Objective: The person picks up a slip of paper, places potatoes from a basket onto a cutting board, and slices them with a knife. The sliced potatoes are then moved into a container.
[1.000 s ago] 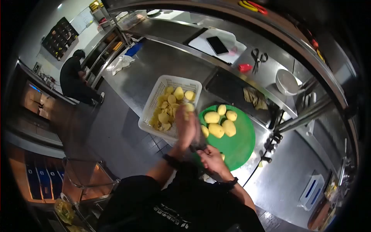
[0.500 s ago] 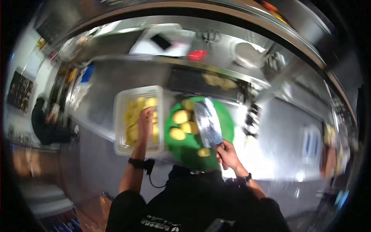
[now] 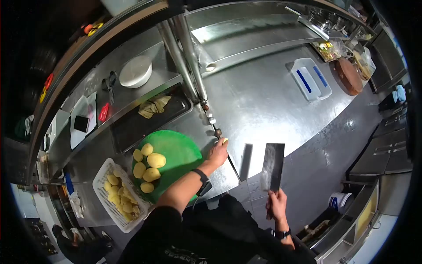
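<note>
My right hand (image 3: 277, 204) is wrapped round the handle of a broad cleaver (image 3: 272, 167), its blade pointing up and away beyond the counter edge. To the right of the round green cutting board (image 3: 180, 149), my left hand (image 3: 217, 154) reaches over the steel counter with closed fingers. A small yellow potato piece (image 3: 225, 141) shows at its fingertips; most of it is hidden. Several peeled potatoes (image 3: 151, 174) lie on the left half of the board. Beside the board, a white perforated basket (image 3: 103, 193) holds more potatoes (image 3: 121, 196).
A black tray (image 3: 127, 130) with a crumpled cloth (image 3: 154, 107) lies behind the board. Small round objects (image 3: 218, 132) line a seam by my left hand. Steel posts (image 3: 189, 66) rise behind. A white-and-blue tub (image 3: 310, 81) stands right. Another person (image 3: 81, 246) is low at left.
My view has swung right. My left hand has gone from the basket to right of the board. The cleaver has moved from above the board to beyond the counter edge.
</note>
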A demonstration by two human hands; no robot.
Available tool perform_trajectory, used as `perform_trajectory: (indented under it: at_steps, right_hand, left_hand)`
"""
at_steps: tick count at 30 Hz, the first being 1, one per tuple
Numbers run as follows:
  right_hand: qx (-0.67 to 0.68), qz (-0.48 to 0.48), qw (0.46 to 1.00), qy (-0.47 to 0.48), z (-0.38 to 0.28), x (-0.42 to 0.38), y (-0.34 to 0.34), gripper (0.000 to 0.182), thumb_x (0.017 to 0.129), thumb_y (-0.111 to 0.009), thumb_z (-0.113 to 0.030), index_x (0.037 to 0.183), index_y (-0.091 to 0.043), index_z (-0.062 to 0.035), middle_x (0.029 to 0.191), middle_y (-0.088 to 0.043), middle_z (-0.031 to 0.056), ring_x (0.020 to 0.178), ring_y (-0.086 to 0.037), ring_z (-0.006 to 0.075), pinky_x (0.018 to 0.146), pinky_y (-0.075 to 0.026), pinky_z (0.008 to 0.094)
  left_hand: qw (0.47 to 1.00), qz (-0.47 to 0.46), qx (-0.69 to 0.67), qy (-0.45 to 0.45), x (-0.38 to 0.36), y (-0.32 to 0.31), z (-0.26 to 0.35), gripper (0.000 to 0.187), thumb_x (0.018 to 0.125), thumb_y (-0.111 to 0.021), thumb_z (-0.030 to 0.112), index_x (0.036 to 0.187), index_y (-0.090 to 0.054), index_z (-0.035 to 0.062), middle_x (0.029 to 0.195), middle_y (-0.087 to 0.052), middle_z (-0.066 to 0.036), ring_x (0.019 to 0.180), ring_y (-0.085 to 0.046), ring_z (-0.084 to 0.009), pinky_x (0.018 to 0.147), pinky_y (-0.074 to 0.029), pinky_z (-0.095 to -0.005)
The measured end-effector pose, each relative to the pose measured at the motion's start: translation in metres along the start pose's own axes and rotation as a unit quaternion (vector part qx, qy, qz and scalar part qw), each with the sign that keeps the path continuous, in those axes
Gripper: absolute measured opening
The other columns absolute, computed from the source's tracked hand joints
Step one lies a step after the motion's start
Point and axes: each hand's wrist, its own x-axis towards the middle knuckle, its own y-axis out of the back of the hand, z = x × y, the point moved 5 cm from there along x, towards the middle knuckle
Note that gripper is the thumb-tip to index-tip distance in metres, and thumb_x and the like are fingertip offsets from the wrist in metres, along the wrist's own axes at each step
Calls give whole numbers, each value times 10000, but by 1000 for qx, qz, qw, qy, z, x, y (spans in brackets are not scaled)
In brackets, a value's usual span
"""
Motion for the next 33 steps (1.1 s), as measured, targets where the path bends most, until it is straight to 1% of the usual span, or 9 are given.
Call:
perform_trajectory:
  at_steps: [10,13,15,18,23,28,30,32,33]
  right_hand:
    - [78,-2,995,-56,60,-21,25,94,1048,-630,-127,1010,-601,-45,615,-579,39,431,-541,126,400,-447,294]
    - [60,-41,997,-40,44,-6,7,113,1046,-630,-126,977,-587,-48,618,-576,41,435,-542,125,400,-444,291]
    - [25,-69,997,-24,28,4,-5,130,1045,-631,-131,963,-569,-53,616,-567,40,439,-542,125,399,-442,289]
    - [-33,-120,992,-28,-6,14,-40,144,1037,-605,-136,947,-517,-66,618,-511,44,419,-490,130,374,-411,295]
    - [-98,-285,952,42,-11,62,-139,176,1041,-602,-159,912,-511,-83,573,-480,31,378,-458,131,336,-371,288]
    - [-240,-471,845,80,-6,82,-255,187,1026,-602,-157,902,-505,-55,546,-496,38,371,-468,134,361,-370,288]
    - [-337,-546,755,139,9,97,-279,345,1048,-604,-394,1020,-564,-52,651,-615,129,502,-597,288,463,-477,428]
    - [-323,-536,757,188,1,76,-293,372,1045,-628,-418,889,-493,-109,573,-492,16,402,-466,132,363,-376,316]
    - [-374,-511,762,134,-12,57,-294,357,1043,-637,-402,890,-510,-106,573,-503,31,391,-459,166,363,-379,341]
  left_hand:
    - [997,-6,75,15,38,-38,-17,134,934,-597,89,1054,-638,47,1120,-625,-175,1033,-671,-413,874,-558,-518]
    - [991,-71,-28,109,27,-42,-17,135,928,-596,95,1044,-662,74,1083,-643,-166,1035,-666,-412,883,-556,-514]
    - [986,13,-167,18,5,-34,-2,129,927,-613,92,1030,-688,75,1066,-663,-155,959,-677,-406,856,-553,-516]
    - [939,-2,-342,49,-53,58,45,86,964,-656,114,1033,-677,67,977,-699,-150,868,-698,-353,769,-565,-413]
    - [959,212,-112,154,-203,221,-25,175,990,-612,158,1143,-637,76,1066,-672,-137,978,-683,-359,829,-560,-459]
    - [798,516,15,309,-434,273,-160,287,966,-605,112,1235,-616,13,1212,-661,-219,1057,-670,-450,912,-551,-501]
    - [754,464,41,464,-505,284,-156,400,916,-649,79,1308,-618,9,1225,-662,-255,1077,-660,-462,933,-541,-509]
    - [723,404,90,553,-543,254,-181,441,905,-695,107,1335,-625,38,1198,-656,-250,1034,-663,-416,912,-533,-514]
    - [759,394,22,518,-539,258,-169,393,906,-682,128,1285,-641,35,1168,-670,-229,1040,-658,-424,936,-524,-517]
